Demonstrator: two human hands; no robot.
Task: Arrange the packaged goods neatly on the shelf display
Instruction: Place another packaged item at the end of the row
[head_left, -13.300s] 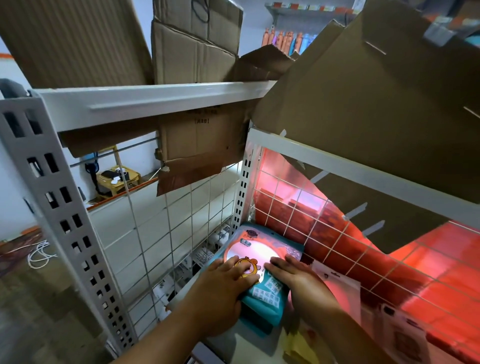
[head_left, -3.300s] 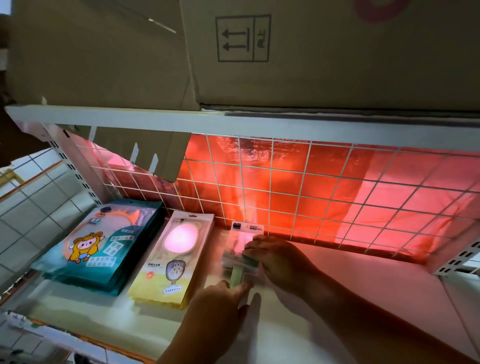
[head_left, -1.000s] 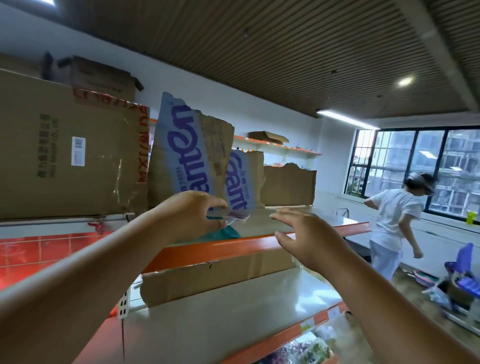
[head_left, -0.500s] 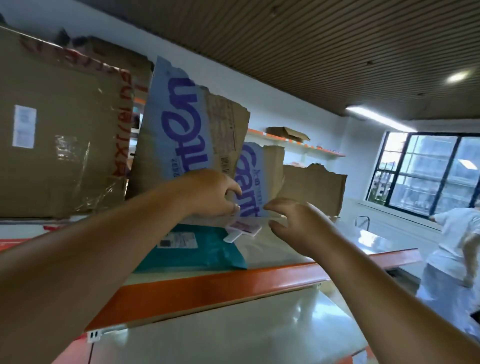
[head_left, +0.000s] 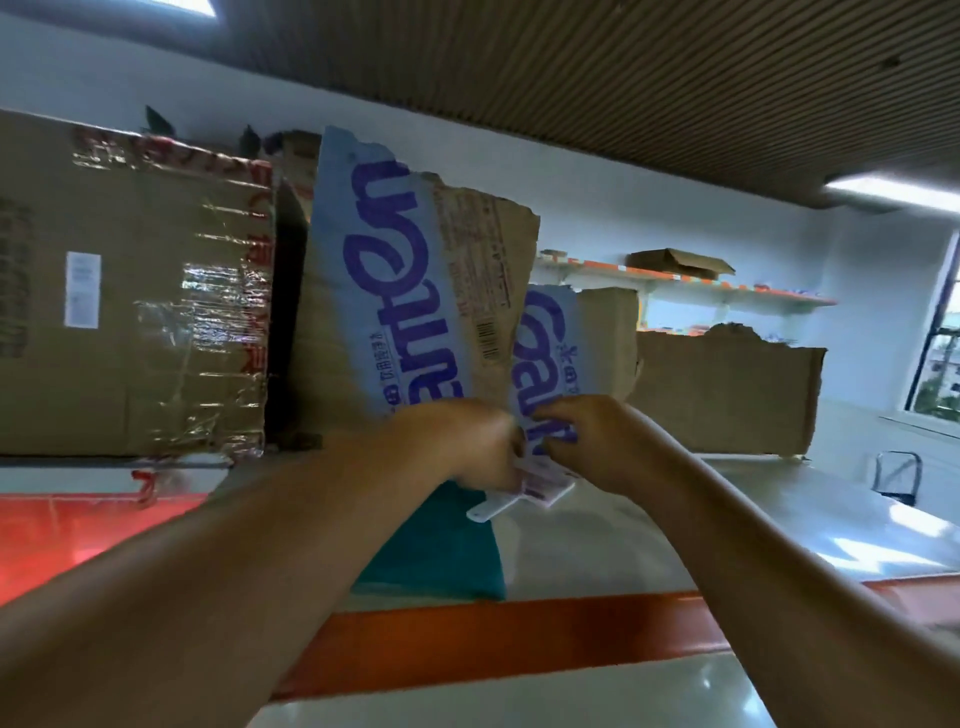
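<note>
Teal pouch (head_left: 441, 556), pink-white pack (head_left: 545, 488), orange shelf edge (head_left: 519, 634), brown cardboard (head_left: 415, 291) w/ purple lettering on pale blue.

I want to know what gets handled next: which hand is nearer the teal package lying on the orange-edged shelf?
Left. The left hand is at the far edge of the teal package, gripping a small packet; the right hand is off to its right, over the shelf.

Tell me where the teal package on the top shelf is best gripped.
Probably pinch its near right corner, coming from the front of the shelf. The teal package lies flat, and the left hand, holding small packets, hides its far left side.
</note>
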